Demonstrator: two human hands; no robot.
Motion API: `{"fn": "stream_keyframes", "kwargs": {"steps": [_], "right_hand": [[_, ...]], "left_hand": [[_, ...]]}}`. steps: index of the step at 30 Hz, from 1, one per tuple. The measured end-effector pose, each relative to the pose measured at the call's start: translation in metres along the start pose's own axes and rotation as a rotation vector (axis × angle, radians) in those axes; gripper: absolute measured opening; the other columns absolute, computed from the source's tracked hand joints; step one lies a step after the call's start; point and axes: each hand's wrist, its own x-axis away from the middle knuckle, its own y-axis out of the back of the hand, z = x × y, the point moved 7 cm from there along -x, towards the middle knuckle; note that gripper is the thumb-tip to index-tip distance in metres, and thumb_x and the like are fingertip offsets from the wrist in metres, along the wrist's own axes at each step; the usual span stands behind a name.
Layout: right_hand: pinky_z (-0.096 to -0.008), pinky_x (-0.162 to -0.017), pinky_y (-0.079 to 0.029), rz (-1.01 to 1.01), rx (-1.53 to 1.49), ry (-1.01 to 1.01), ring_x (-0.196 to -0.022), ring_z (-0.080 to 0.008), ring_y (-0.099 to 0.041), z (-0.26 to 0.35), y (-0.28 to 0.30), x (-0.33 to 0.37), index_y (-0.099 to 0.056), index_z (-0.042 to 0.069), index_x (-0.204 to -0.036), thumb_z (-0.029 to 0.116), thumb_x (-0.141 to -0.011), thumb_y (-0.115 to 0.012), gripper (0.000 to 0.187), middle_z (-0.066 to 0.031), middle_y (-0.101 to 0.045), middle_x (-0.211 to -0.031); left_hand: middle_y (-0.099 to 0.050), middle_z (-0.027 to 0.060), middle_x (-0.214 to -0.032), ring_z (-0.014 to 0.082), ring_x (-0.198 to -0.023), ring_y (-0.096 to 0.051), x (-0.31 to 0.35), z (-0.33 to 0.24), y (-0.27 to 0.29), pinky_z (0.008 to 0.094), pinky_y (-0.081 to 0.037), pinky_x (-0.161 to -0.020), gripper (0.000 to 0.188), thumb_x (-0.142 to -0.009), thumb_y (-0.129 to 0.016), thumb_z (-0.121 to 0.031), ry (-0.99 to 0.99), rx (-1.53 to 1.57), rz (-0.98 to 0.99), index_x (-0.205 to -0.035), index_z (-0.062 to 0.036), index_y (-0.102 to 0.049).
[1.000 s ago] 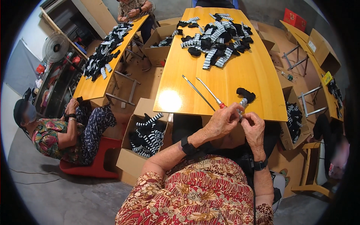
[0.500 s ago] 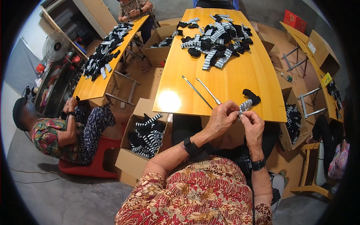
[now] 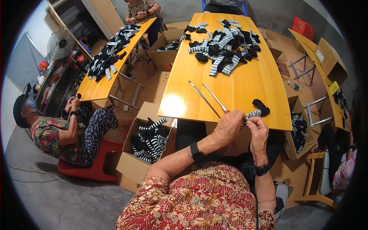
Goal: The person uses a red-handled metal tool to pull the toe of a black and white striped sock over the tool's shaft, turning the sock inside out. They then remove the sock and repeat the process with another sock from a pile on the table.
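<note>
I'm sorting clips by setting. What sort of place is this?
Probably a small sock-finishing workshop. Striped and black socks are heaped on long yellow tables, cardboard boxes of socks stand beside them, and both hands work one striped sock.

Grey concrete floor (image 3: 57,199), yellow wooden tables (image 3: 253,88), standing fan (image 3: 60,39)

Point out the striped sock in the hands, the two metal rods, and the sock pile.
striped sock (image 3: 253,114), head view, striped leg
metal rods (image 3: 203,98), head view, left rod's shaft
sock pile (image 3: 222,46), head view, middle
</note>
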Motion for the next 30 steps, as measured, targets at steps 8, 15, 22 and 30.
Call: {"fn": "stream_keyframes", "kwargs": {"steps": [8, 15, 22, 30], "right_hand": [[-0.0183, -0.07, -0.039, 0.144, -0.216, -0.093, -0.075, -0.0039, -0.05, 0.001, -0.004, 0.006, -0.062, 0.003, -0.087, 0.007, -0.088, -0.063, 0.004, 0.0038, -0.058, -0.081], [-0.022, -0.064, -0.042, 0.088, 0.306, 0.088, -0.067, -0.0056, -0.05, 0.04, -0.001, 0.01, -0.059, 0.002, -0.079, 0.008, -0.085, -0.069, 0.013, 0.0007, -0.057, -0.075], [-0.0348, -0.066, -0.049, -0.123, 0.872, 0.398, -0.071, -0.0231, -0.059, 0.054, 0.003, 0.006, -0.058, -0.001, -0.088, -0.002, -0.078, -0.061, 0.011, -0.0107, -0.059, -0.078], [-0.0296, -0.074, -0.049, -0.006, 0.478, 0.185, -0.081, -0.0163, -0.061, 0.039, 0.022, -0.006, -0.062, -0.004, -0.093, 0.001, -0.084, -0.057, 0.011, -0.0092, -0.065, -0.087]], "left_hand": [[-0.061, 0.0154, -0.075, 0.028, -0.069, -0.062, -0.006, 0.017, -0.008, 0.0377, -0.049, -0.061, 0.013, -0.079, -0.061, -0.009, 0.237, 0.258, 0.178, -0.087, 0.0014, -0.064], [-0.06, 0.015, -0.075, 0.0231, -0.068, -0.06, -0.007, 0.005, -0.003, 0.0344, -0.047, -0.061, 0.012, -0.081, -0.062, -0.006, 0.252, 0.48, 0.182, -0.089, 0.0022, -0.064], [-0.057, 0.0116, -0.077, 0.0207, -0.075, -0.057, -0.011, 0.004, -0.013, 0.0336, -0.044, -0.067, 0.013, -0.083, -0.067, -0.01, 0.156, 0.352, 0.154, -0.09, 0.0004, -0.064], [-0.053, 0.0063, -0.081, 0.0173, -0.075, -0.051, -0.009, 0.006, -0.039, 0.0295, -0.042, -0.068, 0.02, -0.089, -0.063, -0.017, 0.417, 0.869, 0.274, -0.092, 0.0025, -0.059]]}}
